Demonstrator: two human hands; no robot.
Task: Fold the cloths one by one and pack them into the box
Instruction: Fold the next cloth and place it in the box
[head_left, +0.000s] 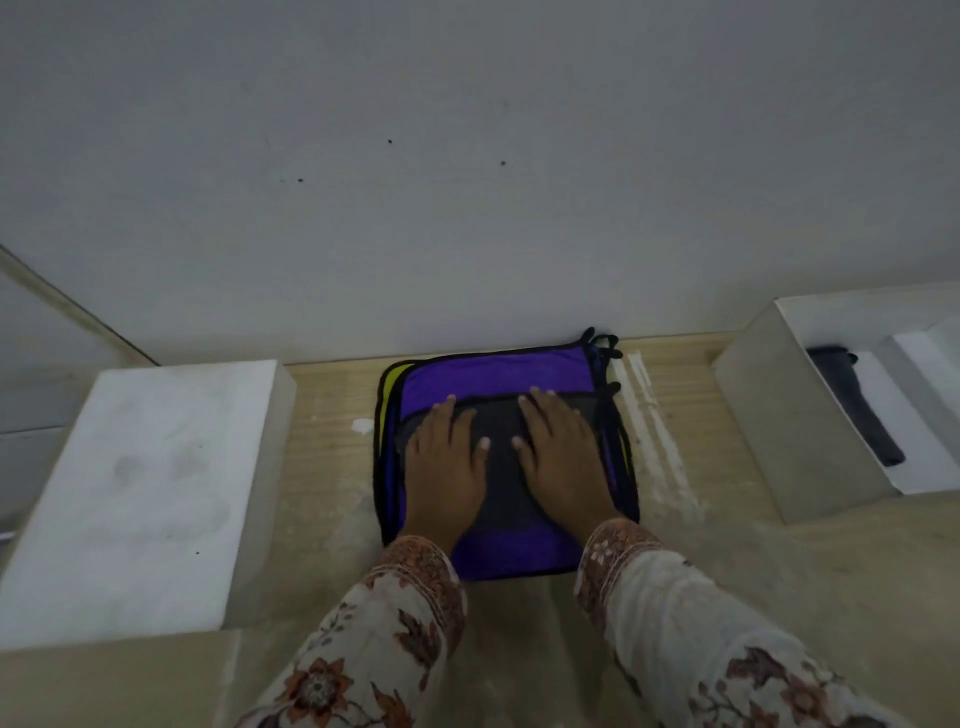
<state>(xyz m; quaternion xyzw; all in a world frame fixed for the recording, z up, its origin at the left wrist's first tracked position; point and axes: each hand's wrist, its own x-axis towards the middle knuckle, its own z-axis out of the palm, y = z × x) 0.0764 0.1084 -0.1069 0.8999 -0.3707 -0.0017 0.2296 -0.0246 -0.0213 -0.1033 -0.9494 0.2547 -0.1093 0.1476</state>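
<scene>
My left hand (445, 467) and right hand (558, 457) both lay flat, palms down and fingers spread, on a dark grey cloth (501, 457) — grasping nothing, only pressing. That grey cloth sat folded on top of a stack of square cloths with black trim (506, 452): a purple one (498, 371) showed beyond my fingertips and again near my wrists, and a sliver of yellow (390, 400) peeked out at the stack's left edge. The stack rested on the pale wood-grain surface (332, 447), close to the wall. Off to the right stood an open white box (810, 415) with one dark folded cloth (852, 405) already lying inside, well apart from the stack. To the left sat a white block-like box (140, 478), its top closed or blank; I could not tell which.

I judged this to be the smoothing stage of a fold, with packing not yet begun for this piece. The risk I saw was in the lift — the grey cloth lay directly on the others, so pinching too deep could drag the purple one along or skew the stack. The black hanging loops (605, 345) at the far right corner could also snag one another. And a loose fold might fall open on the way to the box.
</scene>
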